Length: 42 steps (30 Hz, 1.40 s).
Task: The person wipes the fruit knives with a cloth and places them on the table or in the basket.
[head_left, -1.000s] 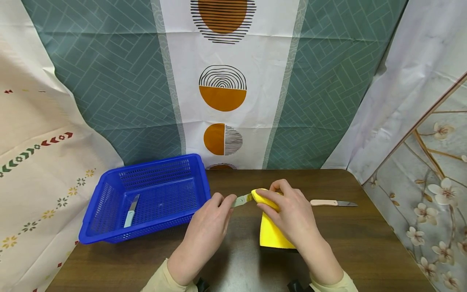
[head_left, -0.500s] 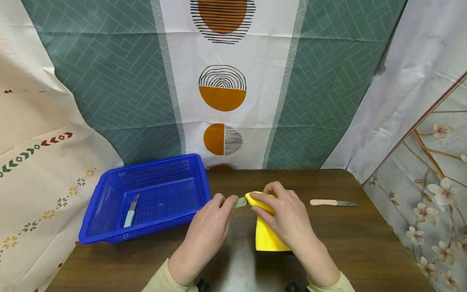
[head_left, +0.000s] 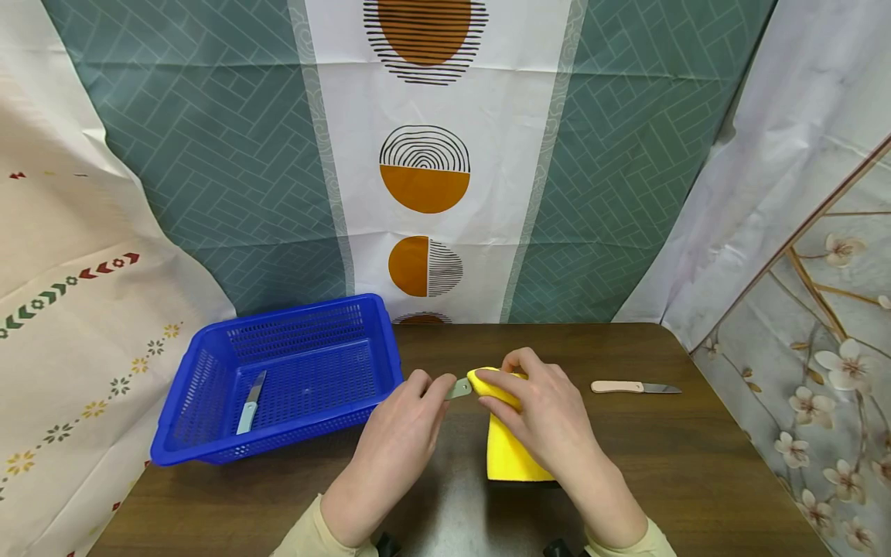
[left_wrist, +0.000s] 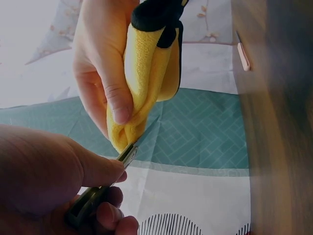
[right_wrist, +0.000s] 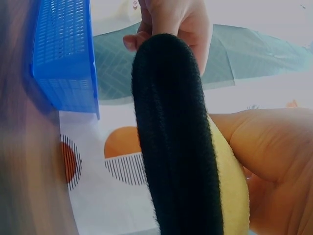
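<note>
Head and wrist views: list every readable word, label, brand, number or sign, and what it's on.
None readable in any view.
Green-handled knife, pink-handled knife, blue-handled knife: no lettering shows; any tiny marks would be too small to read.
Yellow cloth, blue basket: no label visible.
Backdrop: printed shapes only.

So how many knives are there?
3: the blue-handled knife in the basket, the pink-handled knife on the table, the green-handled knife in the left hand, partly covered by yellow cloth.
</note>
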### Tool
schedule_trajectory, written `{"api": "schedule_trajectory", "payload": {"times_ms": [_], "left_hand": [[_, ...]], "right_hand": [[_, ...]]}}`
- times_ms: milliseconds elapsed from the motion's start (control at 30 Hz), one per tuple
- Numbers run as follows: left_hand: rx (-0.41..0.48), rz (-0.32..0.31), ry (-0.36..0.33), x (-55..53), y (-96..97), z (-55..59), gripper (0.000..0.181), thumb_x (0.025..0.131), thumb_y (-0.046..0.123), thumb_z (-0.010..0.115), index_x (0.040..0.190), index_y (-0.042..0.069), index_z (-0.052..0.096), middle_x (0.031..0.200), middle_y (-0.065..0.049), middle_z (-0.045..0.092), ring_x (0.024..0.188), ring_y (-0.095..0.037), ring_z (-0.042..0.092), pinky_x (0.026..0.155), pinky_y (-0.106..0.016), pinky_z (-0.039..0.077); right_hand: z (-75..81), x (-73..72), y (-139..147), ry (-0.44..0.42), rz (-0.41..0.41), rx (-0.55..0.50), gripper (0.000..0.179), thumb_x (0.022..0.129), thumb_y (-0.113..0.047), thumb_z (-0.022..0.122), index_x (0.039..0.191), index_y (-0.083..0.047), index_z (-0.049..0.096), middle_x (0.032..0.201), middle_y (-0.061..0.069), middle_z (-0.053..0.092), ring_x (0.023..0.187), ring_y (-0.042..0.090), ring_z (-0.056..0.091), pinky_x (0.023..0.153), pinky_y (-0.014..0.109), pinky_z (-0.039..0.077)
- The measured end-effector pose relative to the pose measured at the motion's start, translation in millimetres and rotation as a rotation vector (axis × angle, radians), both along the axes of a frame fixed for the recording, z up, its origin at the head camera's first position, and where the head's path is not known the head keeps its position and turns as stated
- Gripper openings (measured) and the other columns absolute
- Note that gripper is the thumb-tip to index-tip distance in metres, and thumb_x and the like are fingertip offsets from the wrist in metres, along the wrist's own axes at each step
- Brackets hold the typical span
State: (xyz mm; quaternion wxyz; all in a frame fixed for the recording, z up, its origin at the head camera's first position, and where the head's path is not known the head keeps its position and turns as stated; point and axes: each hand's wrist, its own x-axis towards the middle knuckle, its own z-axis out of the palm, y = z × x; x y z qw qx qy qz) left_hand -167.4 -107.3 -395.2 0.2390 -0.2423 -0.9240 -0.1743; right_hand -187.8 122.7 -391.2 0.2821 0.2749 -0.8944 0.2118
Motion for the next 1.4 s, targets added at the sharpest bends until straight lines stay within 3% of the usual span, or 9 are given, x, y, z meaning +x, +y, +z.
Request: {"api": "schedule_trajectory", "payload": {"times_ms": [400, 900, 1200, 1400], "left_hand": [[0.002, -0.002, 0.006, -0.4, 0.4, -1.0, 0.031, 0.101, 0.011, 0.082, 0.13, 0.013, 0.071, 0.09, 0.0, 0.056, 0.069, -0.012, 0.048, 0.055, -0.023, 0.043], [-0.01, 0.017, -0.043, 0.6, 0.6, 1.0, 0.03, 0.104, 0.014, 0.079, 0.133, 0.014, 0.072, 0.092, 0.001, 0.057, 0.069, -0.01, 0.047, 0.056, -0.021, 0.042], [-0.013, 0.02, -0.023, 1.1, -0.3, 1.4, 0.03, 0.104, 0.014, 0.079, 0.133, 0.014, 0.071, 0.091, 0.002, 0.057, 0.07, -0.01, 0.047, 0.056, -0.022, 0.042], [0.0, 0.005, 0.032, 0.6, -1.3, 0.6, 0.032, 0.101, 0.01, 0.082, 0.131, 0.013, 0.071, 0.089, 0.0, 0.055, 0.069, -0.012, 0.049, 0.054, -0.025, 0.043]], "right_hand": [[0.0, -1.4, 5.2, -0.013, -0.04, 0.0, 0.043, 0.085, -0.024, 0.099, 0.125, -0.023, 0.086, 0.111, 0.001, 0.062, 0.083, 0.025, 0.06, 0.076, 0.043, 0.053], [2.7, -5.1, 13.1, -0.123, -0.134, -0.016, 0.042, 0.088, -0.026, 0.097, 0.128, -0.023, 0.085, 0.115, 0.003, 0.063, 0.085, 0.027, 0.059, 0.078, 0.043, 0.051], [4.1, -6.9, 17.1, -0.167, -0.175, -0.035, 0.042, 0.089, -0.026, 0.096, 0.129, -0.023, 0.084, 0.116, 0.004, 0.062, 0.088, 0.03, 0.059, 0.075, 0.044, 0.051], [4.3, -8.3, 20.5, -0.161, -0.188, -0.04, 0.042, 0.089, -0.025, 0.096, 0.129, -0.023, 0.084, 0.115, 0.004, 0.062, 0.085, 0.029, 0.058, 0.075, 0.044, 0.05]]}}
